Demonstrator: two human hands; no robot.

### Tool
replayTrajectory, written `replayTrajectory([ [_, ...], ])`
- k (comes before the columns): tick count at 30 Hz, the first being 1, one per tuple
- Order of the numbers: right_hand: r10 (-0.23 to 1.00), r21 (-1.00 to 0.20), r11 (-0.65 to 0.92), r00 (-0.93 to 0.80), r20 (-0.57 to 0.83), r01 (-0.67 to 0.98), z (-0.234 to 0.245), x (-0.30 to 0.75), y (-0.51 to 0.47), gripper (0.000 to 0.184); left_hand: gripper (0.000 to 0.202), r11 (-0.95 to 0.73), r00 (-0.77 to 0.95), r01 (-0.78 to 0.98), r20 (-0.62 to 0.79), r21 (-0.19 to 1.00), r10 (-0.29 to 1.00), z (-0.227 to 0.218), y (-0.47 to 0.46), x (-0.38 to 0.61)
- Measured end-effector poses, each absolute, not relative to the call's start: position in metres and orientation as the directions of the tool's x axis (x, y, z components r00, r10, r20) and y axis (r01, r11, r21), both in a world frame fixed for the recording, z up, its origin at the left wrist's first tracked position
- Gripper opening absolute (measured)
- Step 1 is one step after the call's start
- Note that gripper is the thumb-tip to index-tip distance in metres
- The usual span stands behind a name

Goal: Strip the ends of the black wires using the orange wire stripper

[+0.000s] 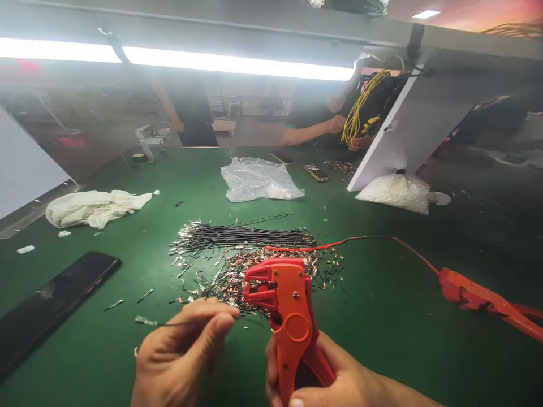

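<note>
L hand (pixel 178 356) pinches dark wire (pixel 176 324), its R end hard to make out, near red-orange stripper (pixel 292 328) gripped by R hand (pixel 341 376), cut off at btm, w/ scrap pile (pixel 233 274) part-hidden behind.

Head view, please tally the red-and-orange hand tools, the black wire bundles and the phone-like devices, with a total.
Red-and-orange hand tools: 2 (held tool in the right hand, lying tool at far right)
Black wire bundle: 1
Phone-like devices: 3 (large device at left; behind the clear bag, dark slab and small device)
Total: 6
</note>
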State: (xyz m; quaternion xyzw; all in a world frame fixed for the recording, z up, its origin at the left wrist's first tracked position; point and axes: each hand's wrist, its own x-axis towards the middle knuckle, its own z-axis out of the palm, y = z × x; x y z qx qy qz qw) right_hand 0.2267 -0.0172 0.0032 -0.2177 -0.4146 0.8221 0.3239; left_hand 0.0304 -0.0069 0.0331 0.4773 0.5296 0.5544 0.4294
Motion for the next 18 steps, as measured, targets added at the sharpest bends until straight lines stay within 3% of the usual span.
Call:
replayTrajectory([
  [4, 0.696, -0.800, -0.505, -0.701, -0.154, -0.325, 0.010, 0.226, -0.023, 0.029, 0.028, 0.073, -0.168, -0.194, -0.107, 0.978, 0.980, 0.036, -0.001, 0.019],
  [8, 0.690, -0.824, -0.503, -0.694, -0.203, -0.259, 0.012, 0.225, -0.022, 0.023, 0.027, 0.080, -0.147, -0.238, -0.117, 0.968, 0.982, 0.033, 0.003, 0.015],
  [13, 0.611, -0.882, -0.431, -0.781, -0.129, -0.191, 0.009, 0.223, -0.015, 0.020, 0.027, 0.067, -0.173, -0.254, -0.114, 0.965, 0.978, 0.033, 0.003, 0.015],
  [16, 0.638, -0.840, -0.495, -0.750, -0.178, -0.222, 0.007, 0.224, -0.019, 0.024, 0.020, 0.008, -0.154, -0.172, -0.035, 0.985, 0.987, 0.031, 0.003, 0.015],
  [18, 0.657, -0.797, -0.535, -0.731, -0.184, -0.280, 0.004, 0.224, -0.023, 0.028, 0.012, -0.150, -0.161, -0.023, 0.145, 0.988, 0.976, 0.030, 0.003, 0.013],
])
